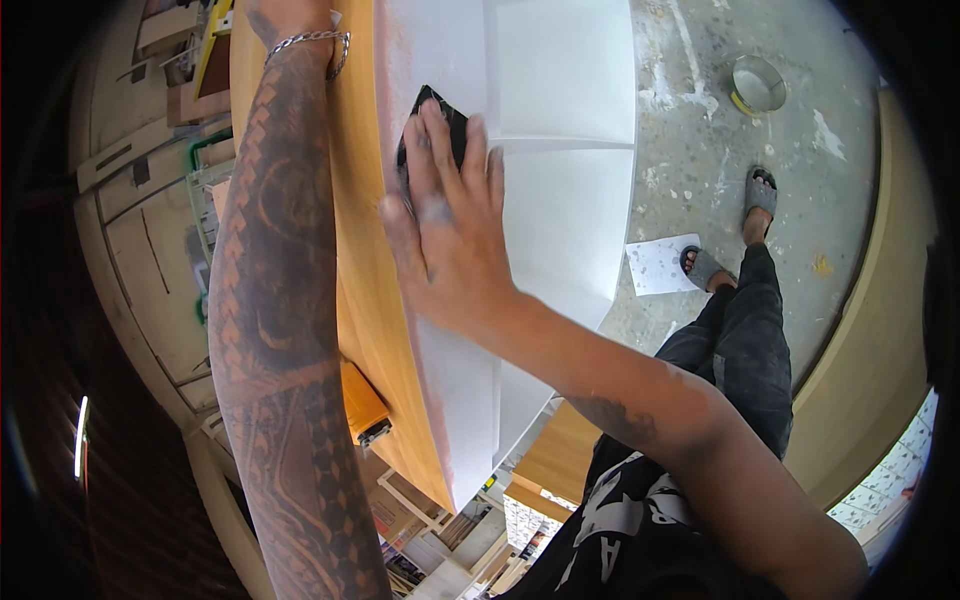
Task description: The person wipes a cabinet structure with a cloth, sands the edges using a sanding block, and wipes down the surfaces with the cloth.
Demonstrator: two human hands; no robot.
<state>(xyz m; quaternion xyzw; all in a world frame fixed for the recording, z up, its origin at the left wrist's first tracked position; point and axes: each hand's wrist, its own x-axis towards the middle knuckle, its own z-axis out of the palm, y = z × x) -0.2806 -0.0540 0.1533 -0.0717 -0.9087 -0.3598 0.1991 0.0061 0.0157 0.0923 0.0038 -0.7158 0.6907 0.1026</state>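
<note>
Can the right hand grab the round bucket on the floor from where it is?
Probably not: the round bucket sits down on the floor, beyond the white piece, and the right hand is up on that piece, its fingers over a black sheet.

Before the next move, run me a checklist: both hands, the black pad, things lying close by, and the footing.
1. Right hand over the black pad: ok, fingers extended across it.
2. Pad on the white panel: ok, lying near its pinkish long edge.
3. Left hand placement: cannot tell, the top of the picture cuts it off.
4. Orange object away from the right hand: ok, it sits apart, beside the left forearm.
5. Footing: not ok, I'd say; one sandal appears to overlap a loose paper sheet.
</note>
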